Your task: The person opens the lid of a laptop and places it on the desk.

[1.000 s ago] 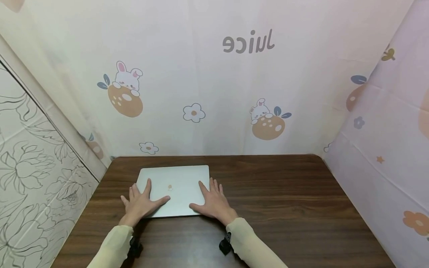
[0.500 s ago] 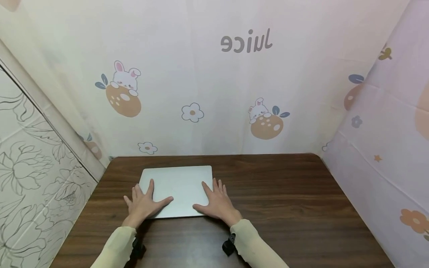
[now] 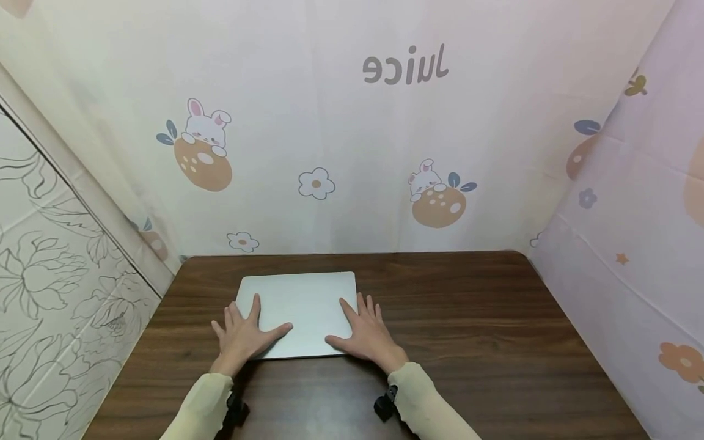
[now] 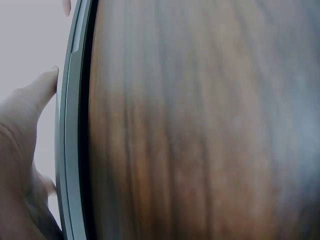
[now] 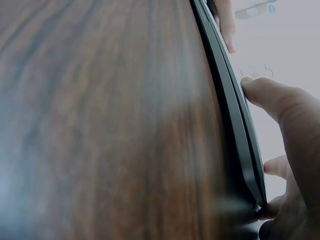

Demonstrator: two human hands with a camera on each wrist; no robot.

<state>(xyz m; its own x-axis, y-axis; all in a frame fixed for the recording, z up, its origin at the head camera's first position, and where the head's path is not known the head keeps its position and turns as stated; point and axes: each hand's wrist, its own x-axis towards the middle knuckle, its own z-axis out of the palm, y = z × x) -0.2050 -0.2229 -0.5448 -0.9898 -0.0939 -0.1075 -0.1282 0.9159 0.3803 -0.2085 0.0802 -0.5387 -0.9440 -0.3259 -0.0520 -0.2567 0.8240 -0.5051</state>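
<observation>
A closed silver laptop (image 3: 308, 308) lies flat on the dark wooden table, left of its middle. My left hand (image 3: 244, 339) rests at the laptop's left side, thumb and forefinger spread on the lid, the other fingers along the side edge. On the opposite side my right hand (image 3: 371, 335) lies the same way, its thumb and forefinger reaching onto the lid. Both hands have straight, spread fingers. In the left wrist view, the thumb (image 4: 42, 90) is right at the laptop's front edge (image 4: 72, 135). The right wrist view shows the other thumb (image 5: 265, 95) by the same edge.
The wooden tabletop (image 3: 456, 330) extends widely to the right of the laptop. A printed curtain (image 3: 363, 134) hangs behind the table's back edge. More cloth (image 3: 632, 244) hangs along the right, and a flower-patterned panel (image 3: 60, 293) stands at the left.
The laptop and both hands have slid a little to the right across the table. The hands keep the same pose on it. The small mark on the lid no longer shows.
</observation>
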